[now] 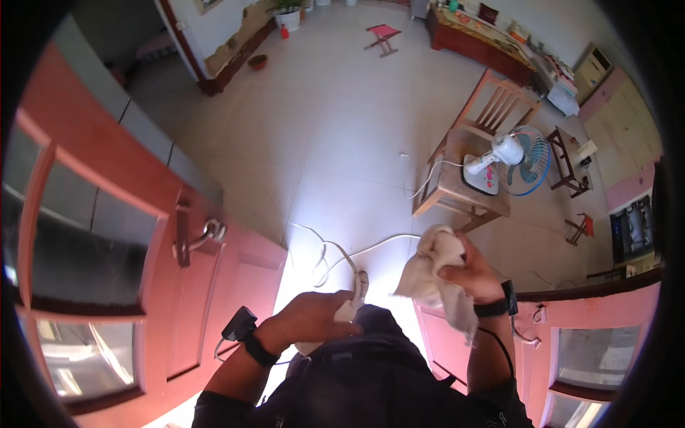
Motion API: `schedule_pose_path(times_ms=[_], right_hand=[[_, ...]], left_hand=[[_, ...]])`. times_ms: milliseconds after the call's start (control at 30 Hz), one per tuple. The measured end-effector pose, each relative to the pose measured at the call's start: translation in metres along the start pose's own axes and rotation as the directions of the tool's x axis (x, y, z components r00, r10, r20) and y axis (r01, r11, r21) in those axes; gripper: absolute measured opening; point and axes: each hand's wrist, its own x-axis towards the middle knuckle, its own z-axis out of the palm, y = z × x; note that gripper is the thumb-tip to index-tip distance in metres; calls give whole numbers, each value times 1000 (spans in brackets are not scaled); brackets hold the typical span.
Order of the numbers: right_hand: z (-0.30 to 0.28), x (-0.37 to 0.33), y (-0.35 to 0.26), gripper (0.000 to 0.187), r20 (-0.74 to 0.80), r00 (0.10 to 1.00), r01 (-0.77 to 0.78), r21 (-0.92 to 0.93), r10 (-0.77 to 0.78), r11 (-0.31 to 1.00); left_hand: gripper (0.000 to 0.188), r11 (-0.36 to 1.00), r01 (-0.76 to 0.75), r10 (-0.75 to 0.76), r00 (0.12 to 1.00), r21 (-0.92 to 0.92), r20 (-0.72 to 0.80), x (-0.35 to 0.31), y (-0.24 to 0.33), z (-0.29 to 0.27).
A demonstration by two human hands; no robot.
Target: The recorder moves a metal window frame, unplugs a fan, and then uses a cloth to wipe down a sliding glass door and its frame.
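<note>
My left hand is in front of my body, its fingers closed round a white object with a thick white cord running from it to the floor. The hand covers most of that object, so its exact kind is unclear. Off to the right, my right hand grips a crumpled cream cloth, one end of which hangs down beside my wrist. The two hands are well apart. Each wrist wears a black band, and a small black box is attached near the left one.
Pink double doors stand on both sides, the left leaf with a metal handle, the right leaf glazed. A wooden chair ahead right bears a white-and-blue fan. White cords cross the floor. Farther back are a red folding stool and a cabinet.
</note>
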Motion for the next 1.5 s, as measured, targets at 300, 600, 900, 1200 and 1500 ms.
schedule_pose_path(times_ms=[300, 600, 900, 1200, 1500], right_hand=[[106, 30, 81, 103, 239, 939, 106, -885, 247, 453], [110, 17, 148, 30, 358, 877, 476, -745, -321, 468], [35, -6, 147, 29, 522, 851, 411, -723, 51, 556], [92, -80, 60, 33, 927, 315, -160, -158, 202, 974], [238, -176, 72, 34, 942, 285, -183, -128, 178, 975]], left_hand=[[62, 985, -152, 157, 986, -83, 53, -83, 44, 31], [64, 907, -324, 315, 946, -270, -77, -67, 99, 76], [60, 672, -165, -275, 849, -722, -450, -136, 81, 148], [74, 445, -353, -533, 634, -823, -560, -185, 36, 265], [55, 495, -440, -552, 506, -749, -663, -230, 59, 362]])
